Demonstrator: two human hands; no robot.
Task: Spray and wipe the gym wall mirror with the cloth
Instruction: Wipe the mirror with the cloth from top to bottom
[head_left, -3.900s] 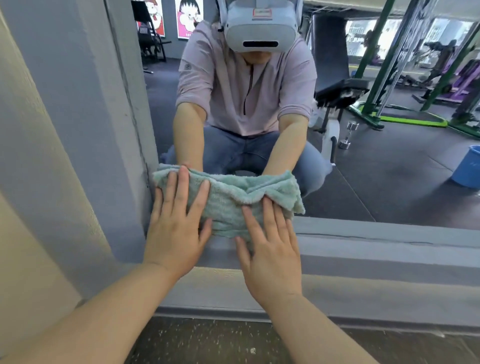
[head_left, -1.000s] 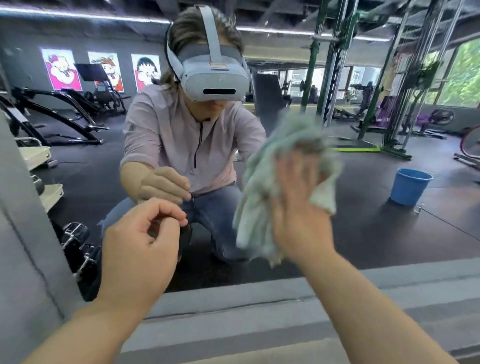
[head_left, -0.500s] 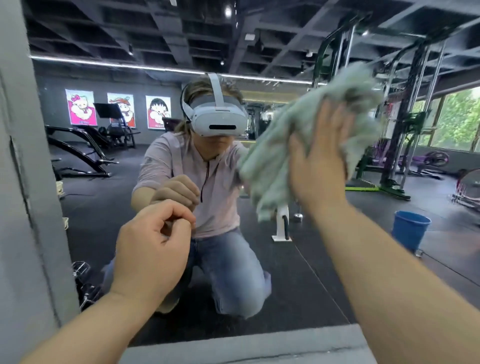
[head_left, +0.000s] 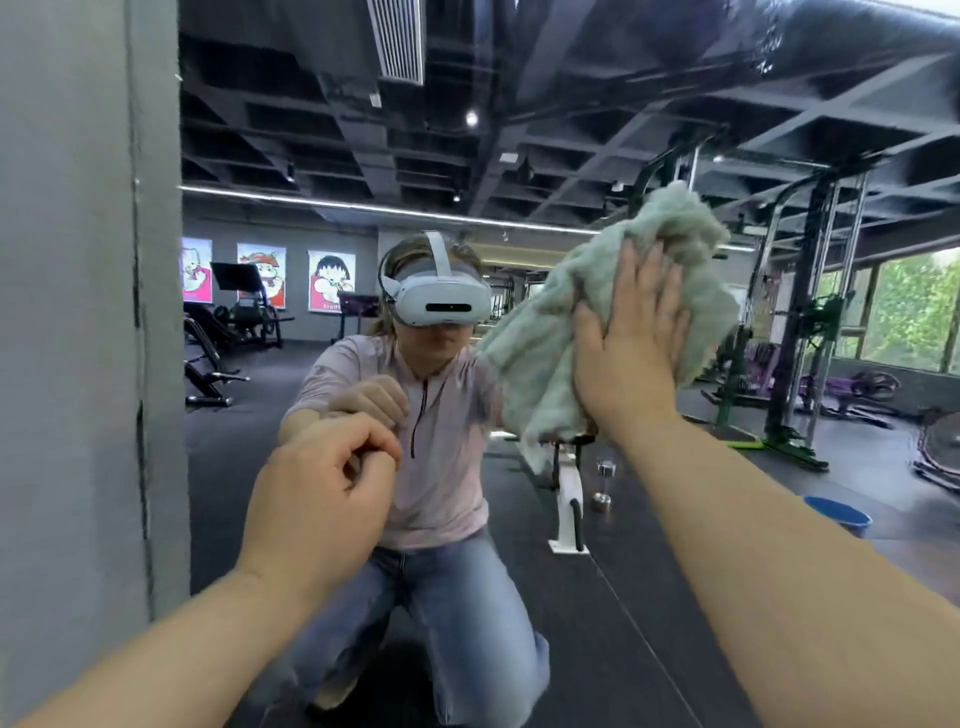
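At the far left stands the grey pillar (head_left: 78, 312) that borders the mirror (head_left: 613, 597). Next to it the left hand (head_left: 322, 493) is raised in front of the glass with its fingers (head_left: 363, 441) curled into a fist; I see nothing inside them. More to the right, the light green cloth (head_left: 561, 322) lies bunched against the mirror, and the right hand (head_left: 631, 353) presses it there, its fingers (head_left: 631, 270) straight and close together.

I judge that wiping is the step in hand. To do it well, I would keep the whole palm on the cloth so the pressure is even. I would move in overlapping strokes from top to bottom, and I would tuck in the loose corner that hangs down, because it may leave streaks. Near the right edge, a blue bucket (head_left: 836, 514) is reflected on the floor.
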